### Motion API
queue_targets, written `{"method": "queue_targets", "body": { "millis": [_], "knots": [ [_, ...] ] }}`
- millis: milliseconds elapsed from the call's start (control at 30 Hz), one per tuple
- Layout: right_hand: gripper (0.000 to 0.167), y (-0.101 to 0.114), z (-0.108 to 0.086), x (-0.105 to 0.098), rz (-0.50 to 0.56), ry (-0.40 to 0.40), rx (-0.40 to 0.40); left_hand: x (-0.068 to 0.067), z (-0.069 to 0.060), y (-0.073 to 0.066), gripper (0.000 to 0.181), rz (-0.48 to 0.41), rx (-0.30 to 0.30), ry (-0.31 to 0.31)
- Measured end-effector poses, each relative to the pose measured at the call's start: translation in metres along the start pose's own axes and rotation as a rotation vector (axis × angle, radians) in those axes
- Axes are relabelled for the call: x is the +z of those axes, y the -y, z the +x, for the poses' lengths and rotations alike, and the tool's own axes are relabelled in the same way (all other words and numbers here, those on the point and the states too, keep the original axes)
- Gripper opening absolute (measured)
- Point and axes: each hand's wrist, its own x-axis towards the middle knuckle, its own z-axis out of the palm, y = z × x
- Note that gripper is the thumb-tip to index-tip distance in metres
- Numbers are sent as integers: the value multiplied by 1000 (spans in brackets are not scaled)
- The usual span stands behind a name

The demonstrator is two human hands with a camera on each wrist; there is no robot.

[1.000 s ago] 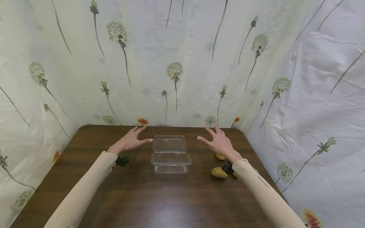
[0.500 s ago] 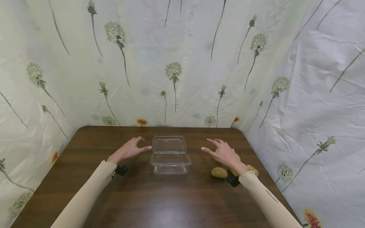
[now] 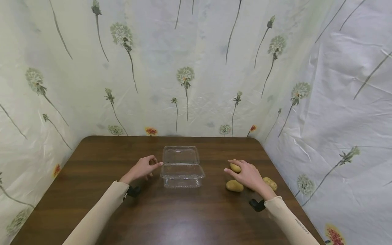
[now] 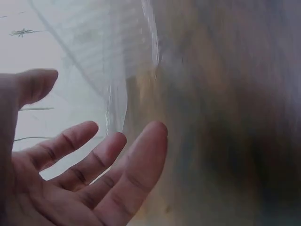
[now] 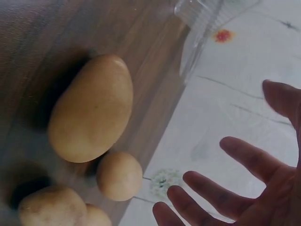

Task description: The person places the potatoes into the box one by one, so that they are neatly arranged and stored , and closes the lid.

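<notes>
Where fingers (image 5: 249,160) hover, potatoes (image 5: 91,110), smooth, yellow-brown

A clear plastic container (image 3: 182,183) stood open between the left hand (image 3: 142,170) and the right hand (image 3: 248,174), with yellow-brown potatoes (image 3: 234,186) around the right.
The container sat upright and just beside the left thumb, contact impossible to tell, its see-through lid (image 3: 180,155) hinged open on the far side. One smooth oval potato lay left of the right wrist, another showed just past the right thumb, and a mottled one (image 3: 270,183) lay right of that hand. From the right wrist, four were visible, one partly hidden behind another.
</notes>
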Motion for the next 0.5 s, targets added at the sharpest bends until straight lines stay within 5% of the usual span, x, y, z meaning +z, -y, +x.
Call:
{"method": "queue_targets", "body": {
  "millis": [500],
  "knots": [
    [62,-15,-24,9,39,44,25,31,2,14,46,-421,-122,-16]
  ]
}}
